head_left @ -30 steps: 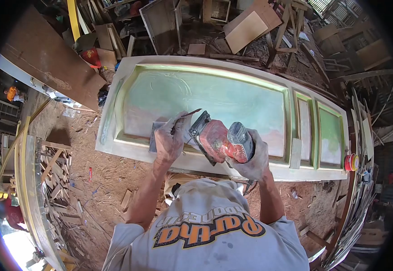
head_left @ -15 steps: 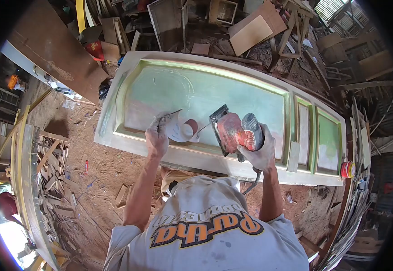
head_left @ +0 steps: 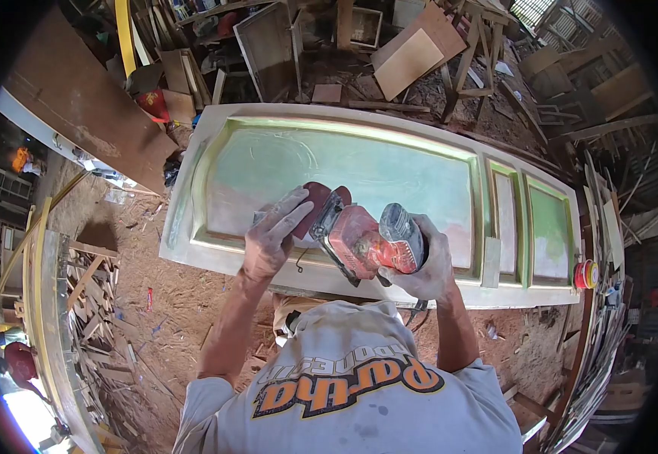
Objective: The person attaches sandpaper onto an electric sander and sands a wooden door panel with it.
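Note:
My right hand (head_left: 429, 265) grips a dusty red electric sander (head_left: 359, 240) by its rear end, tilted so its flat black pad faces left. Against that pad my left hand (head_left: 272, 233) holds a reddish-brown sheet of sandpaper (head_left: 315, 198), its fingers along the sheet's back. The sheet curls up past the top of the pad; whether it is fastened is hidden. Beneath both hands lies a wooden panel door (head_left: 219, 256) with pale green and whitish recessed panels.
A flat pale block (head_left: 491, 262) rests on the door's frame. At the right end sits a red and yellow can (head_left: 586, 274). Scrap wood (head_left: 94, 303) is piled at left, and a large brown board (head_left: 87, 106) leans at upper left. Another person in red (head_left: 20, 363) is at far left.
The sandpaper sheet, previously curled with its white back showing away from the sander, is now against the pad. My left hand moved right, and the sander shifted left and turned.

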Available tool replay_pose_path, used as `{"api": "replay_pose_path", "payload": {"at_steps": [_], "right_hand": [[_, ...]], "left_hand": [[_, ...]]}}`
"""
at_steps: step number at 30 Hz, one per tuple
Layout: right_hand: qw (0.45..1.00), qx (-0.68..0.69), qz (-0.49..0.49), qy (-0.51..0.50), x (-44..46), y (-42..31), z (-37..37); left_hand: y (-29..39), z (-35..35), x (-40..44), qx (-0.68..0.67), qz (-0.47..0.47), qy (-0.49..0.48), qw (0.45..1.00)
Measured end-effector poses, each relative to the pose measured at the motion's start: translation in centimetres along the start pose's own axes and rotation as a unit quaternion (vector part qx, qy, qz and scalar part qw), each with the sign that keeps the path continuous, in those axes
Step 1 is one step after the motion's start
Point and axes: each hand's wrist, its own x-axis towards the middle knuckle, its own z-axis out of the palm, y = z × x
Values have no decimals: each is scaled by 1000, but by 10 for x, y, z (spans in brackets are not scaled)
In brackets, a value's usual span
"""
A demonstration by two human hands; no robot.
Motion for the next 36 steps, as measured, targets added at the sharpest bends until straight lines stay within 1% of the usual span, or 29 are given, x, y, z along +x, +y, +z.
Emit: {"api": "replay_pose_path", "payload": {"at_steps": [1, 3, 4, 6, 7, 9, 15, 20, 22, 28, 30, 36], "right_hand": [[1000, -12, -7, -1, 0, -1, -1], [1000, -16, -11, -1, 0, -3, -4], [1000, -20, -13, -3, -1, -4, -4], [1000, -20, -11, -4, 0, -7, -6], [1000, -22, -8, -5, -1, -8, -7], [999, -30, -12, 3, -2, -9, -7], [998, -52, -27, 11, -2, -8, -8], [998, -56, -22, 11, -4, -7, -8], [997, -72, -37, 10, -5, -6, -8], [997, -73, -28, 0, -5, -2, -8], [997, -71, -19, 4, -6, -3, -6], [998, -68, -3, 8, -10, -6, -3]], "left_hand": [[-2, -3, 2, 0, 2, -1, 1000], [-4, -10, 6, -12, 10, -48, 999], [-3, -13, 7, -12, 11, -49, 999], [0, -18, 9, -7, -6, -78, 997], [4, -19, 10, -7, -5, -80, 997], [10, -19, 14, -1, -42, -58, 997], [9, -12, 13, 3, -16, -83, 996], [2, -9, 10, 0, -18, -105, 994], [-1, -8, 8, -2, -19, -111, 994], [6, -6, 8, -28, -46, -135, 989], [3, -4, 6, -19, -29, -143, 989], [0, -1, 1, -11, -21, -163, 986]]}}
